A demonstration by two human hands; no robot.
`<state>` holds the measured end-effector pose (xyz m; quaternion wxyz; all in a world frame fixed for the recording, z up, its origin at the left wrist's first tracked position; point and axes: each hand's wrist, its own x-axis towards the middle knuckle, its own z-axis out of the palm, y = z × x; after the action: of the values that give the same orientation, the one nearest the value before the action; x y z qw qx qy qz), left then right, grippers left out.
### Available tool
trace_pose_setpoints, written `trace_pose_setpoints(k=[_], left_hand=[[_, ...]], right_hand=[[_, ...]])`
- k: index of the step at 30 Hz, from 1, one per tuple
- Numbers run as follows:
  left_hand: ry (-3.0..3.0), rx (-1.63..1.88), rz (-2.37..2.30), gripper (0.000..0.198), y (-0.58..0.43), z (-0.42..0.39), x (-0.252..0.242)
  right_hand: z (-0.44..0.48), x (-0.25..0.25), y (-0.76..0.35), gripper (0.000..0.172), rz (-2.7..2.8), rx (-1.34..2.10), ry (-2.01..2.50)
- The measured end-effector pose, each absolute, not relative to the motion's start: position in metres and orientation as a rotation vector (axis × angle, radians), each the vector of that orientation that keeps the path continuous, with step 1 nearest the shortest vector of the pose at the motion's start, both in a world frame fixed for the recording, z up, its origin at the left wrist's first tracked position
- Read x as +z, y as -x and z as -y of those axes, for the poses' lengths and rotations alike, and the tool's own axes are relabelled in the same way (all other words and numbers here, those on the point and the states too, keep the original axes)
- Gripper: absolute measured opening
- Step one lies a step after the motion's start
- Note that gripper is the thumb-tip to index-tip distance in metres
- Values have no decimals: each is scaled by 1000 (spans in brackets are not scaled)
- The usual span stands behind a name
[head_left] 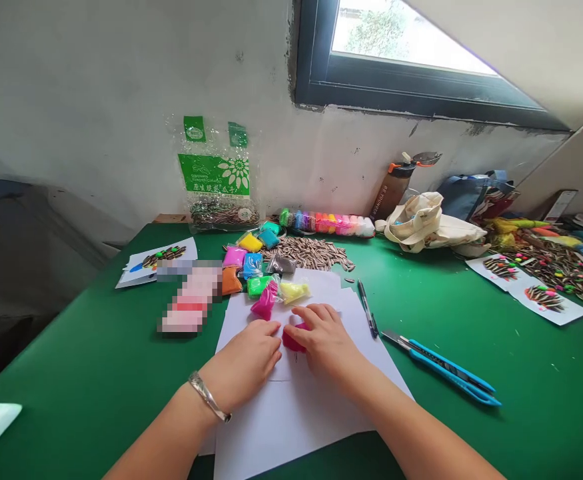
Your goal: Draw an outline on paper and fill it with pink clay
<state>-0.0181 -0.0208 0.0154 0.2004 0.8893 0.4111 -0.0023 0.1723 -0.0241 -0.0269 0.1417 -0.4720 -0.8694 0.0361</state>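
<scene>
A magenta lump of modelling clay (294, 339) lies on the white paper (291, 427), partly hidden by fingers. My right hand (324, 337) bends over it, thumb and fingers at its edges. To the left, my left hand (251, 360) rests on the sheet with fingers extended, holding nothing, a small gap away from the clay. A silver bracelet circles my left wrist. Just beyond the hands sits an opened bag of magenta clay (265, 301). A short dark line is drawn on the paper below the lump.
Several bagged clays (252, 265) and a pile of sunflower seeds (311, 253) lie behind the paper. To the right are a pen (368, 308) and a blue utility knife (446, 369), its blade exposed. Finished seed pictures (548, 300) lie far right. A seed bag (216, 180) leans on the wall.
</scene>
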Motion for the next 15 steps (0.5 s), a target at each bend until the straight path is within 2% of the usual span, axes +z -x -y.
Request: trace_pose_setpoints(k=[4, 12, 15], left_hand=[[-2489, -5, -1146, 29, 17, 21, 16], [-2474, 59, -1161, 26, 19, 20, 12], [-2466, 103, -1162, 25, 19, 20, 10]], right_hand=[[22, -26, -172, 29, 2541, 137, 1366], [29, -7, -215, 56, 2234, 313, 1406], [39, -7, -222, 55, 2216, 392, 1382]])
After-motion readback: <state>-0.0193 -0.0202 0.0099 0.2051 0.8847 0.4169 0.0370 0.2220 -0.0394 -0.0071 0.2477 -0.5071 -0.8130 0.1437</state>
